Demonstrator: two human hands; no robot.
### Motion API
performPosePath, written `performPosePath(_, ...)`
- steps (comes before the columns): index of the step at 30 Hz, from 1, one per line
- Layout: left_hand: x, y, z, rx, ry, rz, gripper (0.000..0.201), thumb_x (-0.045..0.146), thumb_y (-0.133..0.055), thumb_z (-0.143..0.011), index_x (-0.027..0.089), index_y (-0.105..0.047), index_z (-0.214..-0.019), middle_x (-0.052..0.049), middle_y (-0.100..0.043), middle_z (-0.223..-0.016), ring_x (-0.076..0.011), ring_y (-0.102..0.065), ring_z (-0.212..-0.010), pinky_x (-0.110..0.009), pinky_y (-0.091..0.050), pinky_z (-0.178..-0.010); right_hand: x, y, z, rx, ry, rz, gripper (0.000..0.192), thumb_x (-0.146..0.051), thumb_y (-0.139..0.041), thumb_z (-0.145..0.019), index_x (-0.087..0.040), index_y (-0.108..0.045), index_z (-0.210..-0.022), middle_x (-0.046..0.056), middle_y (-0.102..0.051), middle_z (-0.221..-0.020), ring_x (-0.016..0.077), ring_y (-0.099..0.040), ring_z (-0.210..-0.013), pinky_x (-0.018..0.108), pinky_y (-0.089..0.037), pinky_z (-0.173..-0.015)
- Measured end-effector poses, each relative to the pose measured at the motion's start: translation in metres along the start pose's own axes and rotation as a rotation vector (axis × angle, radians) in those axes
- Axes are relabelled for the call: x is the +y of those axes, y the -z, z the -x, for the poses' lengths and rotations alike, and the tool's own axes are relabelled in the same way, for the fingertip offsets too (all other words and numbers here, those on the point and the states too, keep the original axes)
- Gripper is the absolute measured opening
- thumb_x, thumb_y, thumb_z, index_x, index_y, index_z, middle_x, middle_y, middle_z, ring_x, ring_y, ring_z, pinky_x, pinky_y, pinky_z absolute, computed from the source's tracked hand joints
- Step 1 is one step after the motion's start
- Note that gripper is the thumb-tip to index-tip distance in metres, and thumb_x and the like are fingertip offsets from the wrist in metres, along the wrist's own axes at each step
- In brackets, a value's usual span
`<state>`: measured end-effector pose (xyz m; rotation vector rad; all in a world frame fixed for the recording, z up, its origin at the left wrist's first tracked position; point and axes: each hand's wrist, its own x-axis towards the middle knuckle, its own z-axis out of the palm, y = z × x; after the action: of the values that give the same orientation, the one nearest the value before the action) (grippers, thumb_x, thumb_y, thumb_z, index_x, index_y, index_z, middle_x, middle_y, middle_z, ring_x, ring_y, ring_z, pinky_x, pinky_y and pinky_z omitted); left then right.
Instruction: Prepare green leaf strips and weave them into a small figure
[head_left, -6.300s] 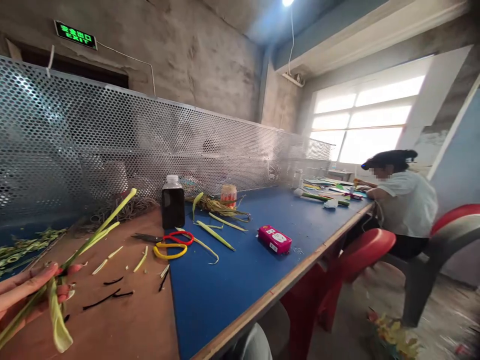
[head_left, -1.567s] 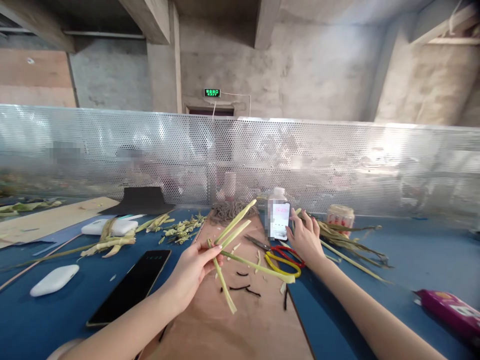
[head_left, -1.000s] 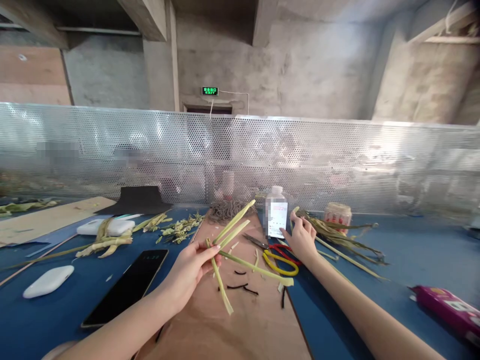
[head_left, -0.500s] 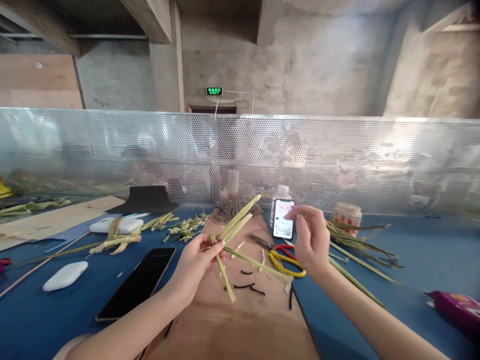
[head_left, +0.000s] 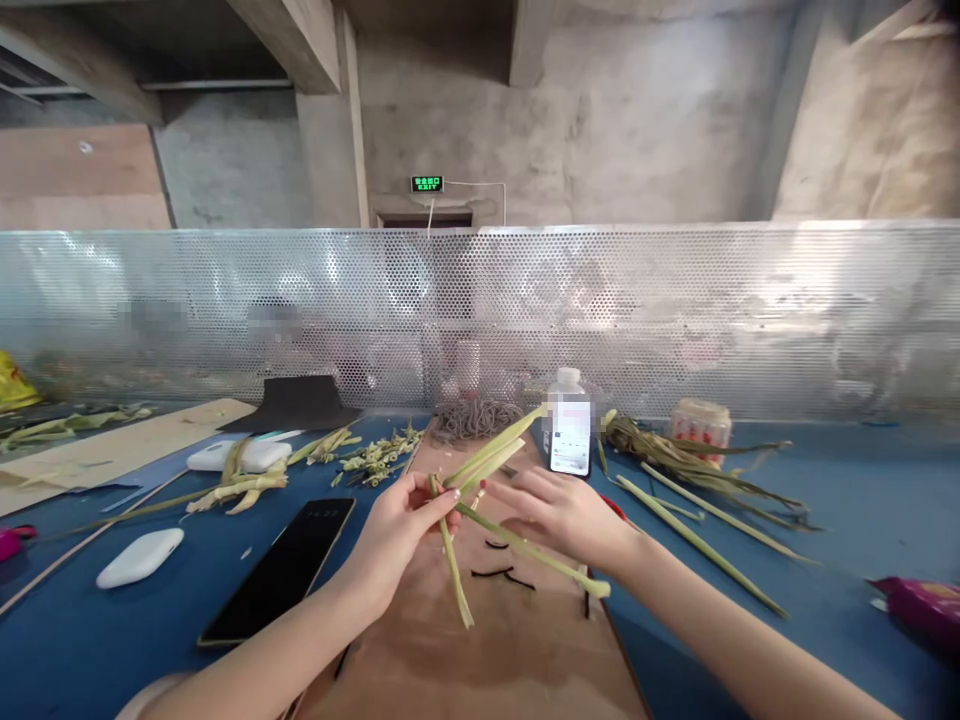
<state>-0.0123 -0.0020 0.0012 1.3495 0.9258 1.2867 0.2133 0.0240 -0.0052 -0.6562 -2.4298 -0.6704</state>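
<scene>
Pinched between the thumb and fingers of my left hand (head_left: 401, 525) are pale green plant strips (head_left: 487, 462) that look like leaf or stalk. They cross at my fingertips. Two longer ends point up and away to the right; one end hangs down, and another (head_left: 544, 558) slants toward the lower right. My right hand (head_left: 559, 510) is just right of the crossing, its fingers stretched toward it. Its thumb is mostly hidden, and contact with the strips is unclear. Scissors with red handles (head_left: 613, 505) lie partly covered behind my right hand.
Both hands are above a brown board (head_left: 465, 660) with short black pieces (head_left: 491, 573). Grey cord (head_left: 474, 422) is heaped at its far end. A lit phone (head_left: 570, 448) leans on a bottle (head_left: 568, 378). A dark phone (head_left: 281, 570) and dried leaves (head_left: 675, 455) flank the board.
My right hand has come down and left from beside the lit phone to the strips, covering most of the scissors. My left hand still pinches the strips, and the view has shifted slightly.
</scene>
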Motion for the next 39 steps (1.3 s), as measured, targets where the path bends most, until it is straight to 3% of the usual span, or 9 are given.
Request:
performPosePath(4,-0.001,-0.001,-0.001,0.000,-0.018,-0.045,0.019,0.029,-0.067,-0.074,0.016,-0.056,-0.079,-0.002,-0.062,-0.078,-0.0136,-0.059,-0.069,-0.027,-0.048,-0.069,-0.025,0.006,-0.010,-0.015,0.082,-0.223,0.037,-0.024,-0.041,-0.094,-0.022,-0.045,-0.131,0.009,-0.064,-0.109,0.0199,-0.058,-0.097,0.035,-0.049,-0.083)
performPosePath(7,0.000,-0.002,0.000,-0.020,-0.034,-0.078,0.018,0.030,-0.066,-0.075,0.016,-0.055,-0.077,0.000,-0.060,-0.073,-0.0131,-0.058,-0.067,-0.027,-0.048,-0.069,-0.038,0.005,-0.016,0.080,-0.021,-0.473,0.032,-0.020,-0.044,-0.093,-0.023,-0.051,-0.124,0.006,-0.062,-0.115,0.0180,-0.056,-0.104,0.034,-0.048,-0.087)
performPosePath(10,0.003,-0.003,0.001,-0.060,-0.049,-0.152,0.019,0.032,-0.065,-0.076,0.017,-0.055,-0.077,0.001,-0.060,-0.068,-0.0140,-0.058,-0.065,-0.028,-0.047,-0.068,-0.043,0.003,-0.019,0.240,-0.217,-0.666,0.021,-0.021,-0.051,-0.090,-0.023,-0.061,-0.108,0.004,-0.066,-0.106,0.0167,-0.058,-0.099,0.032,-0.049,-0.085)
performPosePath(17,0.003,-0.002,0.004,-0.148,-0.135,-0.293,0.014,0.031,-0.060,-0.078,0.019,-0.056,-0.079,0.001,-0.059,-0.073,-0.0150,-0.060,-0.065,-0.029,-0.046,-0.068,-0.050,0.002,-0.022,0.398,-0.533,-0.586,0.009,-0.022,-0.057,-0.086,-0.021,-0.065,-0.082,0.004,-0.066,-0.085,0.0203,-0.056,-0.088,0.033,-0.047,-0.076)
performPosePath(22,0.002,-0.001,0.004,-0.208,-0.135,-0.334,0.013,0.032,-0.058,-0.080,0.020,-0.054,-0.077,0.002,-0.058,-0.067,-0.0155,-0.059,-0.064,-0.030,-0.045,-0.069,-0.048,-0.010,-0.020,0.340,-0.648,-0.591,0.019,-0.031,-0.054,-0.088,-0.021,-0.061,-0.074,0.004,-0.062,-0.078,0.0211,-0.053,-0.083,0.034,-0.046,-0.073)
performPosePath(25,0.004,-0.002,0.006,-0.254,-0.116,-0.329,0.014,0.032,-0.058,-0.080,0.020,-0.053,-0.077,0.003,-0.056,-0.068,-0.0149,-0.058,-0.063,-0.029,-0.046,-0.067,-0.046,-0.016,-0.018,0.305,-0.727,-0.597,0.021,-0.039,-0.054,-0.087,-0.021,-0.060,-0.078,0.004,-0.061,-0.080,0.0217,-0.054,-0.082,0.035,-0.045,-0.072)
performPosePath(31,0.003,-0.002,0.008,-0.283,-0.079,-0.293,0.014,0.032,-0.058,-0.081,0.020,-0.052,-0.077,0.004,-0.054,-0.071,-0.0140,-0.058,-0.060,-0.030,-0.049,-0.066,-0.048,-0.016,-0.018,0.388,-0.799,-0.619,0.027,-0.044,-0.062,-0.079,-0.021,-0.056,-0.092,0.007,-0.061,-0.094,0.0254,-0.055,-0.092,0.040,-0.045,-0.079)
performPosePath(35,0.004,-0.003,0.009,-0.291,-0.050,-0.261,0.014,0.032,-0.059,-0.080,0.020,-0.053,-0.078,0.003,-0.055,-0.074,-0.0133,-0.057,-0.059,-0.030,-0.048,-0.065,-0.053,-0.010,-0.022,0.405,-0.840,-1.001,0.041,-0.039,-0.068,-0.076,-0.022,-0.048,-0.107,0.005,-0.064,-0.095,0.0229,-0.060,-0.093,0.039,-0.048,-0.081)
performPosePath(39,0.007,-0.008,0.011,-0.313,0.014,-0.219,0.014,0.029,-0.062,-0.076,0.018,-0.053,-0.074,0.002,-0.056,-0.073,-0.0119,-0.055,-0.057,-0.029,-0.048,-0.064,-0.054,-0.008,-0.025,0.441,-0.918,-1.307,0.049,-0.041,-0.071,-0.071,-0.020,-0.043,-0.105,0.003,-0.063,-0.084,0.0206,-0.063,-0.078,0.035,-0.052,-0.068)
